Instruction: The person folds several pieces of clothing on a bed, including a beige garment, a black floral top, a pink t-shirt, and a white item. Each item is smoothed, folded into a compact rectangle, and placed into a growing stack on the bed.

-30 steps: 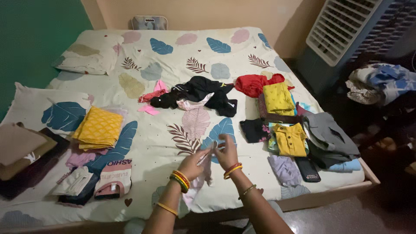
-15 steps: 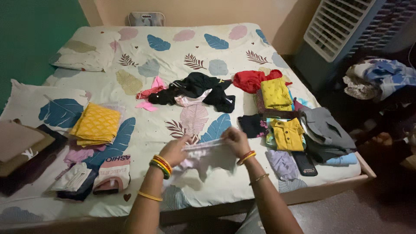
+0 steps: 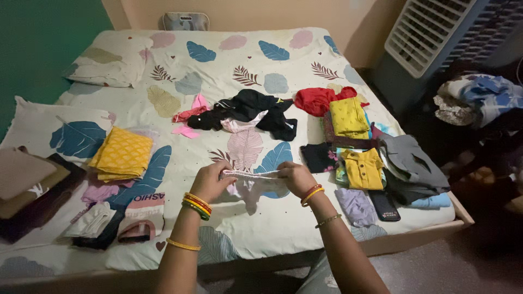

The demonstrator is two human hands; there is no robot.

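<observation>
Both hands are closed on a small pale garment [image 3: 251, 184], holding it stretched out flat between them just above the bed [image 3: 283, 228] near the middle of its near edge: the left hand [image 3: 210, 181] pinches one end of the top hem, the right hand [image 3: 296, 177] the other, and the cloth hangs loosely below the taut hem. Both wrists carry red and yellow bangles. Toward the bed's left edge lie a folded yellow patterned cloth [image 3: 122, 154] and, nearer the near left corner, a folded pink printed top [image 3: 143, 216] beside a small pile of pale and dark pieces [image 3: 93, 224]. Past the middle of the bed sits a loose heap of black clothes [image 3: 250, 111] with a pink scrap [image 3: 189, 117] just beside it. Along the right edge are a red garment [image 3: 316, 100], a folded yellow top [image 3: 348, 117], a yellow collared shirt [image 3: 364, 169], a grey garment [image 3: 409, 163] and a dark flat phone-like thing [image 3: 384, 205]. Two pillows [image 3: 109, 65] rest by the far left corner.
</observation>
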